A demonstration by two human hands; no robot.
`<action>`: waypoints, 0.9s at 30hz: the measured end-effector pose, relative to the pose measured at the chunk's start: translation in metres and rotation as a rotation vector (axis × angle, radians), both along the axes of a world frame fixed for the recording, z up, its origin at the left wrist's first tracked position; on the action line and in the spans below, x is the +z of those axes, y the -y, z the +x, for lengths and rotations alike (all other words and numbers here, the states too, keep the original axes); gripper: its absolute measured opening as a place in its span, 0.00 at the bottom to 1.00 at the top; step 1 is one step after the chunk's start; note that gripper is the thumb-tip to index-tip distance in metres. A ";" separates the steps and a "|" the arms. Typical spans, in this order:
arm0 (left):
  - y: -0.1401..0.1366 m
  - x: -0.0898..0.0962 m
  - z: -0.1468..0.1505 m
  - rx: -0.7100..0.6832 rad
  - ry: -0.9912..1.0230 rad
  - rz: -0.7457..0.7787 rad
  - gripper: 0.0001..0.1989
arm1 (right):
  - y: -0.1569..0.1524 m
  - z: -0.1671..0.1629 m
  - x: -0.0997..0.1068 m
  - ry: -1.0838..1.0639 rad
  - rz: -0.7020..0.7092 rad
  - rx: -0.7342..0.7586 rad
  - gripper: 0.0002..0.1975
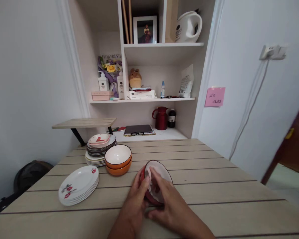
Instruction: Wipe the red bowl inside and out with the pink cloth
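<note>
Red outside, white inside, dark at the rim: one bowl (161,168) sits in both hands, tilted, over the middle of the table (214,192), well in from the left and right edges. Left hand (137,196) grips it at its left side, thumb over the rim, fingers around the outer wall. Right hand (170,196) has its fingers reaching inside the bowl, thumb held apart below the near rim; whether it grips anything, cannot tell. A pale patch shows by the fingertips, too unclear to name. Table is slatted, light wood, dark lines running between its left and right edges. Toward the left edge: a pile of white plates (81,179) with red flowers on the top one. Farther in from that edge, two orange bowls (118,166), white inside, one nested in the other. Behind these, nearer the back left corner, a taller stack of dishes (99,151), small red-and-white ones uppermost. A raised wooden board (84,123) on black legs stands at that corner. Past the back edge, on the lowest level of a white shelf unit (161,49): a dark flat folder or laptop (138,129), glasses (137,133) by its front, a red jug (161,118), a dark bottle (171,118) beside it.
</note>
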State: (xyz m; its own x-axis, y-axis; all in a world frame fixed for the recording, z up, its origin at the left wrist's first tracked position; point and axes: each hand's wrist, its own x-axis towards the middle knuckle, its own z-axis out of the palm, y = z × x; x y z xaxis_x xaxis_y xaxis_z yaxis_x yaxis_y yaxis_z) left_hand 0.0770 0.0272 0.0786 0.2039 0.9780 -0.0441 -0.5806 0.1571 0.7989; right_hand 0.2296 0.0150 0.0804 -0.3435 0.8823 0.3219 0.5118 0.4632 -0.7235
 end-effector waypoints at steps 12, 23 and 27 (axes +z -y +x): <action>-0.003 -0.006 -0.006 -0.031 0.011 -0.005 0.39 | 0.001 0.002 0.000 0.185 0.077 -0.043 0.35; -0.004 -0.011 -0.007 -0.018 -0.006 -0.035 0.49 | 0.000 0.002 -0.002 0.324 0.147 -0.035 0.33; -0.007 -0.013 -0.006 -0.014 -0.013 -0.046 0.50 | -0.001 0.005 -0.005 0.309 0.208 0.026 0.27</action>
